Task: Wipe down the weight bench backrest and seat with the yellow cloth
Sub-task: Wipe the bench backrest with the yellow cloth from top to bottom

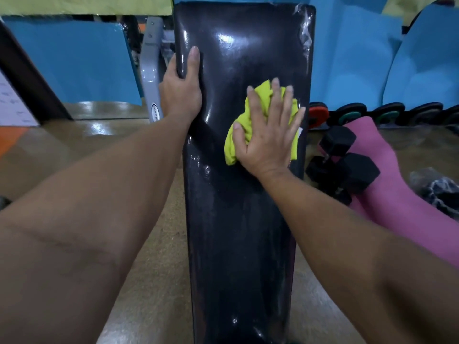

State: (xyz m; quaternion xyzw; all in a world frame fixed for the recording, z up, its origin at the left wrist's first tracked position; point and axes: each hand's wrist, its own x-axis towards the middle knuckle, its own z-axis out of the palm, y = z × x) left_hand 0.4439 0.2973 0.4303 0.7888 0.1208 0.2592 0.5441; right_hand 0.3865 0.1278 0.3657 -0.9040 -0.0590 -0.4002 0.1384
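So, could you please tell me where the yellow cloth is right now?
In the head view, the yellow cloth lies on the black backrest, right of centre, pressed flat under the right hand.

Your lower backrest (pixel 238 244) is wide open, nothing on it below the yellow cloth (pixel 258 125). Off the right edge it's tight though: black dumbbells (pixel 347 165) and a pink mat (pixel 387 175) sit just beside it. On the left, the grey frame (pixel 151 68) crowds the top corner, with bare floor (pixel 154 281) lower down.
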